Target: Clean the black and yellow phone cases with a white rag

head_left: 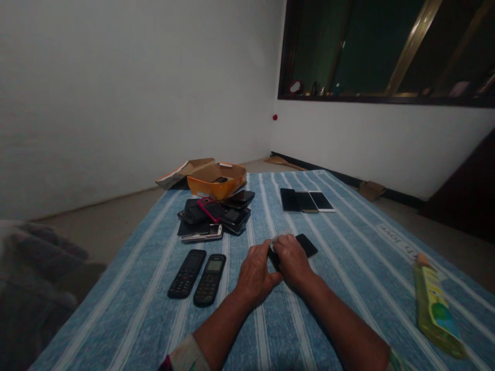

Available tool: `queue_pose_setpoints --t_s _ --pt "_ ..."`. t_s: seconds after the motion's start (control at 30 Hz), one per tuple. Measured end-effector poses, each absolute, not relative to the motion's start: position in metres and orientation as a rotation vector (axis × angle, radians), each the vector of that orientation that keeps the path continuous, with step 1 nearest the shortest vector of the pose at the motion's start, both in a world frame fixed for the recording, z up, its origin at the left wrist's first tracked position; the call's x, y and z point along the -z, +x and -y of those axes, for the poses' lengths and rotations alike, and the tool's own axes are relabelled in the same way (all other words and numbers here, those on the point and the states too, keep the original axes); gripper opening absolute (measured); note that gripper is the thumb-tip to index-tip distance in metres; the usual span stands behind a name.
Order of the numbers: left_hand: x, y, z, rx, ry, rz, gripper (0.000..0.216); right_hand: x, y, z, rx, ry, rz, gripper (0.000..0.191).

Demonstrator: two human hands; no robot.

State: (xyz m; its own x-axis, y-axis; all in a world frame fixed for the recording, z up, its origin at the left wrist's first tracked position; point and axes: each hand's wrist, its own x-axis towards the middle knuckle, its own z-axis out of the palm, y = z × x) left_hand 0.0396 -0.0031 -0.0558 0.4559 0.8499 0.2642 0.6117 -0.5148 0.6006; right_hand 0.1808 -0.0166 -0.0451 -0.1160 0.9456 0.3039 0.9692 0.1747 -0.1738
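A black smartphone point(307, 246) lies flat and slanted on the striped blue cloth, partly covered by both hands. My left hand point(255, 275) holds its left end, with the fingers along the far side and the thumb along the near side. Over the phone's surface, my right hand point(292, 260) is closed on a small whitish wipe point(274, 240), mostly hidden by the fingers. Two keypad phones, one black point(187, 274) and one with a pale screen point(210, 280), lie to the left of my left hand.
Several used phones are heaped point(211, 214) before an open orange box point(216, 183). Three smartphones point(307, 201) sit side by side at the far right. A yellow-green bottle point(436, 306) lies near the right edge of the blue striped cloth point(131, 309).
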Motion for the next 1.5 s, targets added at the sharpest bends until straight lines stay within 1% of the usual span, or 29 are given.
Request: queue_pose_setpoints --t_s 0.1,0.3,0.43,0.53,0.83,1.1,1.33,1.5 --pt "0.056 0.039 0.003 -0.761 2.273 -1.236 0.075 0.044 0.183 0.015 0.072 -1.812 2.136 0.027" --pt "0.054 0.038 0.004 -0.737 2.258 -1.255 0.078 0.045 0.203 0.01 0.097 -1.925 2.051 0.033" --pt "0.056 0.038 0.003 -0.779 2.261 -1.228 0.078 0.045 0.188 0.014 0.093 -1.865 2.112 0.03" --pt "0.056 0.038 0.003 -0.764 2.257 -1.238 0.078 0.045 0.185 0.015 0.096 -1.838 2.141 0.031" --pt "0.051 0.039 0.006 -0.698 2.238 -1.272 0.081 0.047 0.225 0.006 0.157 -2.002 2.001 0.035" --pt "0.052 0.038 0.004 -0.707 2.242 -1.26 0.079 0.042 0.181 0.016 0.126 -1.852 2.18 0.023" --pt "0.052 0.037 0.006 -0.719 2.252 -1.255 0.078 0.041 0.209 0.008 0.106 -1.964 2.075 0.033" --pt "0.057 0.038 0.004 -0.737 2.278 -1.24 0.079 0.043 0.202 0.009 0.102 -1.951 2.086 0.031"
